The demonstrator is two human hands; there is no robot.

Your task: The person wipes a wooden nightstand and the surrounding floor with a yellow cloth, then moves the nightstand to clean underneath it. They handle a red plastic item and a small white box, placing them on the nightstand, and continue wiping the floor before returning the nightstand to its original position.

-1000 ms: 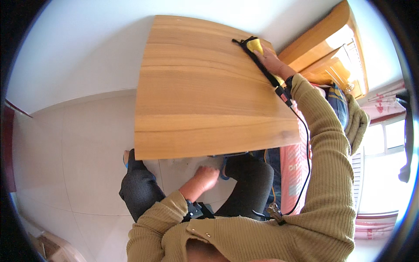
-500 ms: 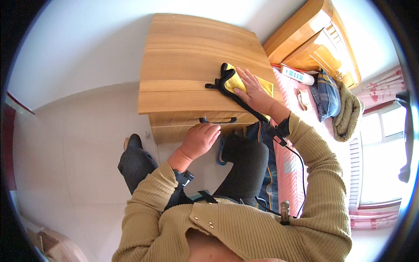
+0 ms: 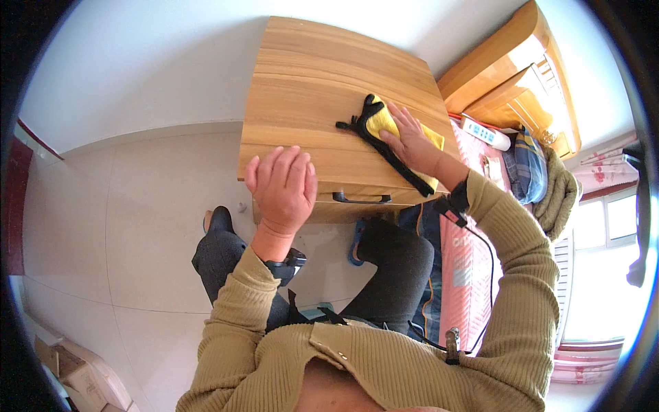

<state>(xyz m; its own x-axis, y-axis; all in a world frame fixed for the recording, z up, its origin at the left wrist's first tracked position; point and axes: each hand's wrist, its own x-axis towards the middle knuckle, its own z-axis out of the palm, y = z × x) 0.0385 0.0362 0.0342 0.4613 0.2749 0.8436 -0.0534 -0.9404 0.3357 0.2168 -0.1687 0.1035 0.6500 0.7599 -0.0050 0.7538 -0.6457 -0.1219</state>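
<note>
A wooden nightstand [image 3: 329,75] stands before me, with a black handle [image 3: 362,199] on its drawer front. Near the right edge of its top lies a folded yellow cloth [image 3: 381,122] with black trim and a small black loop. My right hand [image 3: 416,145] rests flat on that cloth, fingers stretched out and not wrapped round it. It covers the cloth's middle. My left hand [image 3: 283,185] is raised over the front left edge of the nightstand, left of the handle. It holds nothing, its fingers stretched out.
Right of the nightstand is a bed with a pink cover [image 3: 463,268] and a wooden headboard [image 3: 504,82]. A white power strip [image 3: 486,134], a blue plaid pillow [image 3: 527,168] and a rolled olive quilt [image 3: 557,192] lie there. Cardboard boxes [image 3: 75,371] sit at lower left.
My left hand has risen from beside the drawer handle to the front left edge of the top. My right hand is still flat on the cloth. The whole view has shifted slightly.
</note>
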